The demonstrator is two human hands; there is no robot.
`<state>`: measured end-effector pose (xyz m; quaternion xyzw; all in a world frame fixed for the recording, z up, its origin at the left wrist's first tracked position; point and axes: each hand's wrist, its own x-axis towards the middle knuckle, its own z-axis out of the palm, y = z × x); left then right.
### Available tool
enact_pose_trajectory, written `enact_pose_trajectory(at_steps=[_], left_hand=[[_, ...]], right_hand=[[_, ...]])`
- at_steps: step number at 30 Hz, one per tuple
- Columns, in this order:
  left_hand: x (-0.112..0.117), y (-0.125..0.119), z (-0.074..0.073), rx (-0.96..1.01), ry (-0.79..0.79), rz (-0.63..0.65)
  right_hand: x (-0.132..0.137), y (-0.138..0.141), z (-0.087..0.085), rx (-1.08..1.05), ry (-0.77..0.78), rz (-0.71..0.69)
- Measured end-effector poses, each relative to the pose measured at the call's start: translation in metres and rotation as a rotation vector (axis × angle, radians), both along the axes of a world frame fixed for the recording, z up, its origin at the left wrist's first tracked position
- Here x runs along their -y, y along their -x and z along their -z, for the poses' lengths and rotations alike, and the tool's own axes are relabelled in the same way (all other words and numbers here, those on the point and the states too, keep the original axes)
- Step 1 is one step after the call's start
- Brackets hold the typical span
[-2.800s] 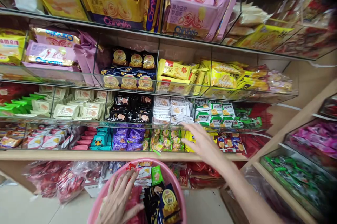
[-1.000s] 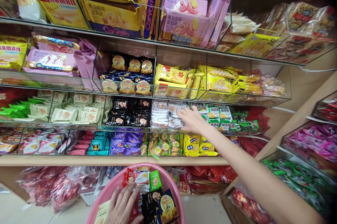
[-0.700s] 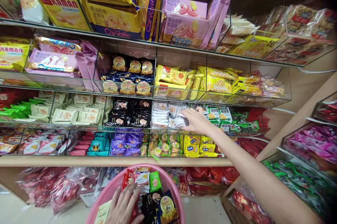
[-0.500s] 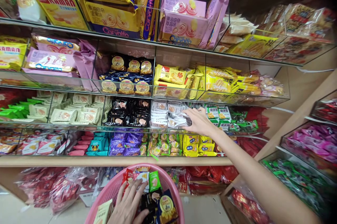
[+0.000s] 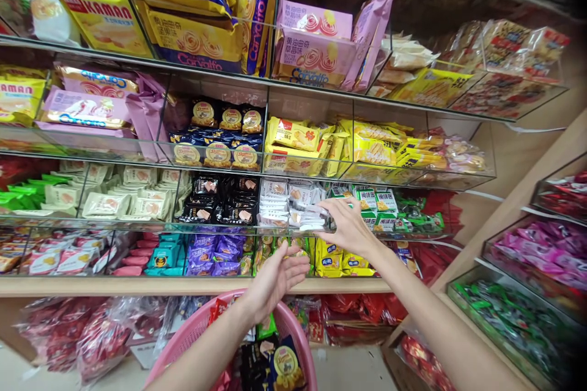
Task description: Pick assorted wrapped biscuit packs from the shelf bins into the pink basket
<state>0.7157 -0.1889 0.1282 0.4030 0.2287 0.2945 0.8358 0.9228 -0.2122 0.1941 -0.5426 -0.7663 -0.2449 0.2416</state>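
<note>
My right hand (image 5: 346,224) is at the middle-lower shelf, its thumb and fingers curled round the right end of a stack of white snack packets (image 5: 309,218). My left hand (image 5: 279,275) is raised below and left of it, palm up and fingers stretched out, with nothing in it. Beneath my left forearm stands a pink plastic basket (image 5: 308,342). Inside are a dark blue round-cookie packet (image 5: 287,363), black wafer packets (image 5: 252,363) and some red and green packets. The forearm hides part of the contents.
Clear dividers and front panels split the shelves into bins. Green-and-white packets (image 5: 376,202) lie right of my right hand, black packets (image 5: 241,210) to the left. Yellow packets (image 5: 342,256) and purple packets (image 5: 217,253) fill bins below. A wooden ledge (image 5: 358,285) runs above bagged goods.
My left hand has risen out of the basket toward the shelf, its palm turning up. My right hand has stayed at the white packets, shifting slightly. The view has moved a little.
</note>
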Motion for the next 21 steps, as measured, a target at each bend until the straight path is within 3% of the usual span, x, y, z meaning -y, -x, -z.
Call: enact_pose_trajectory(at_steps=[9,15,21], left_hand=[[-0.022,-0.028,-0.011,0.146,0.152,0.072],[-0.027,-0.030,-0.018,0.224,0.140,0.114],[-0.026,-0.023,-0.023,0.100,0.053,0.225]], right_hand=[[-0.003,0.001,0.003,0.085,-0.016,-0.024],[0.008,0.005,0.011,0.258,-0.098,-0.075],[0.018,0.011,0.019,0.441,-0.101,-0.107]])
